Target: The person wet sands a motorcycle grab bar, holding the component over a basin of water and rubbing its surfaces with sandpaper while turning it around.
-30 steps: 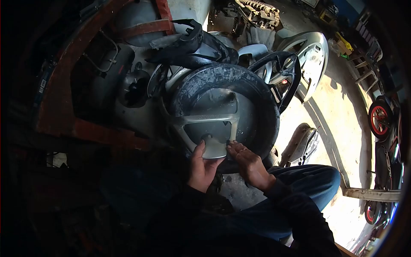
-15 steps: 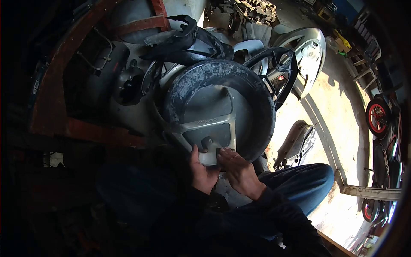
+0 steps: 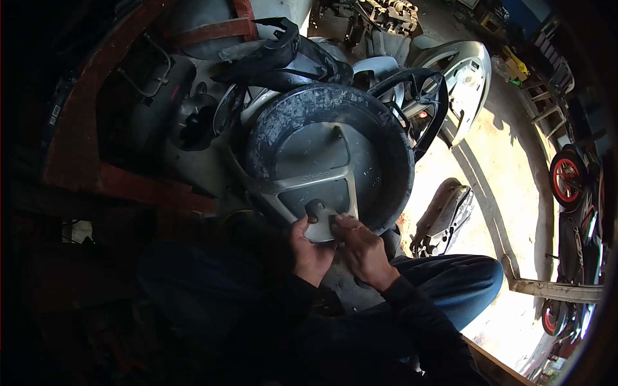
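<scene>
A greyish-silver vehicle body panel (image 3: 309,180) with raised lettering on its crossbar lies over a round black basin (image 3: 394,183). The basin appears to hold water. My left hand (image 3: 310,254) grips the panel's near end, thumb on top and the other fingers underneath. My right hand (image 3: 365,249) presses its bunched fingertips on the same end, from the right. A small dark patch shows by those fingertips; whether it is a hole or a held piece, I cannot tell. Anything under the right fingers is hidden.
Black plastic fairings (image 3: 283,61) lie behind the basin, with a silver body panel (image 3: 473,80) to their right. A red metal frame (image 3: 154,193) stands left. Another long part (image 3: 441,215) rests on the sunlit floor. A motorcycle with a red-rimmed wheel (image 3: 566,177) stands far right.
The panel's near end and both hands have shifted slightly up and to the right. My left hand still grips the panel, and my right fingers stay against it.
</scene>
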Action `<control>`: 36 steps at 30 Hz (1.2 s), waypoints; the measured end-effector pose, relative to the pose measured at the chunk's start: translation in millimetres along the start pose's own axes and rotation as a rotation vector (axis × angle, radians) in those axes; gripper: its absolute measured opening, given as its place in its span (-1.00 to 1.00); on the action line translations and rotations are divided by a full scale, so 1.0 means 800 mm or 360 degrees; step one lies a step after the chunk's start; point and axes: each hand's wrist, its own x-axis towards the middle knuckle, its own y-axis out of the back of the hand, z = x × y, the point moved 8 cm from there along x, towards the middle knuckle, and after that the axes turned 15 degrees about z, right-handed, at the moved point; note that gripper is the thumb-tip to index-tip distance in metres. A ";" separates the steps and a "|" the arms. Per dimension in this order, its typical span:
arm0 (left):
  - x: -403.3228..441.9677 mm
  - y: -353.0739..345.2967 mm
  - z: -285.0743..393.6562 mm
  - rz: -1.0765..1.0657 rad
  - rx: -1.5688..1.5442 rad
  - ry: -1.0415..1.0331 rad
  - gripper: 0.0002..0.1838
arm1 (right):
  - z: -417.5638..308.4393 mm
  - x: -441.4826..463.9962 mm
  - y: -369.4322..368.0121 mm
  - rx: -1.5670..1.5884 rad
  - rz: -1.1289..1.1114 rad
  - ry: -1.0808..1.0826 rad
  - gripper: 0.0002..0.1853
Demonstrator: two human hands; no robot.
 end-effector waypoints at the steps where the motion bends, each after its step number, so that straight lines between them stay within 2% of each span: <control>1: 0.000 -0.002 -0.001 -0.0001 0.0006 -0.0001 -0.72 | 0.031 0.001 0.004 -0.0038 0.0055 -0.0181 -0.56; 3: 0.002 -0.006 -0.006 0.0049 -0.0038 -0.0061 -0.74 | 0.047 -0.004 0.004 -0.0172 0.0059 -0.0249 -0.56; 5: 0.003 -0.008 -0.002 -0.0042 0.0000 0.0028 -0.75 | -0.015 -0.002 -0.001 -0.0124 -0.0039 0.0063 -0.57; 7: -0.007 -0.019 -0.001 -0.0049 -0.0014 -0.0016 -0.76 | 0.000 0.001 0.004 -0.0027 -0.0099 0.0073 -0.57; 9: -0.025 -0.034 -0.003 0.0025 0.0036 -0.0060 -0.77 | 0.060 0.009 0.022 -0.0033 0.0061 -0.0410 -0.57; 11: -0.021 -0.032 0.000 0.0085 0.0067 -0.0104 -0.79 | 0.017 0.010 0.017 -0.0111 0.0088 -0.0092 -0.61; 13: -0.014 -0.030 0.002 -0.0139 0.0038 0.0014 -0.79 | -0.016 0.007 0.008 -0.0022 -0.0032 0.0163 -0.60; 14: -0.005 -0.019 -0.001 -0.0020 0.0001 -0.0060 -0.78 | -0.005 0.016 0.021 0.0025 0.0026 0.0140 -0.58; 15: -0.006 -0.019 0.000 -0.0023 0.0008 -0.0055 -0.78 | 0.044 0.012 0.022 -0.0041 0.0015 -0.0237 -0.54; 17: -0.009 -0.019 0.000 -0.0026 0.0045 -0.0076 -0.79 | 0.059 0.006 0.021 -0.0137 0.0059 -0.0317 -0.55; 19: -0.007 -0.026 0.002 -0.0114 0.0044 -0.0007 -0.79 | -0.015 0.009 0.014 -0.0079 -0.0041 0.0080 -0.57; 21: -0.004 -0.021 0.006 -0.0097 0.0035 -0.0086 -0.78 | 0.007 0.015 0.018 0.0028 -0.0065 0.0094 -0.57; 23: -0.017 -0.029 0.000 -0.0024 0.0078 -0.0083 -0.78 | 0.093 0.003 0.017 -0.0031 -0.0026 -0.0460 -0.53; 24: -0.019 -0.032 -0.001 0.0038 0.0121 -0.0087 -0.78 | 0.051 0.010 0.022 -0.0260 -0.0013 -0.0125 -0.58; 25: -0.016 -0.032 0.002 0.0030 0.0111 -0.0092 -0.78 | 0.003 0.016 0.022 -0.0154 0.0002 0.0071 -0.58; 27: -0.010 -0.029 0.004 -0.0157 0.0038 -0.0010 -0.78 | -0.023 0.019 0.020 -0.0049 -0.0044 0.0187 -0.56; 29: -0.009 -0.029 0.001 -0.0153 0.0032 -0.0069 -0.79 | 0.050 0.021 0.020 -0.0156 -0.0021 -0.0110 -0.58; 30: -0.016 -0.031 -0.004 -0.0101 0.0064 -0.0059 -0.80 | 0.086 0.015 0.017 -0.0040 -0.0009 -0.0443 -0.60; 31: -0.018 -0.036 -0.006 -0.0062 0.0096 -0.0051 -0.80 | 0.065 0.017 0.017 -0.0047 -0.0003 -0.0437 -0.60; 33: -0.009 -0.026 -0.004 -0.0152 0.0072 -0.0068 -0.80 | -0.018 0.016 0.007 -0.0095 -0.0104 0.0135 -0.61; 35: -0.001 -0.023 -0.004 -0.0192 0.0002 -0.0032 -0.82 | 0.003 0.022 0.011 -0.0017 -0.0129 0.0124 -0.62; 36: -0.011 -0.026 -0.007 -0.0107 -0.0006 -0.0016 -0.82 | 0.054 0.019 0.015 -0.0033 -0.0136 -0.0147 -0.58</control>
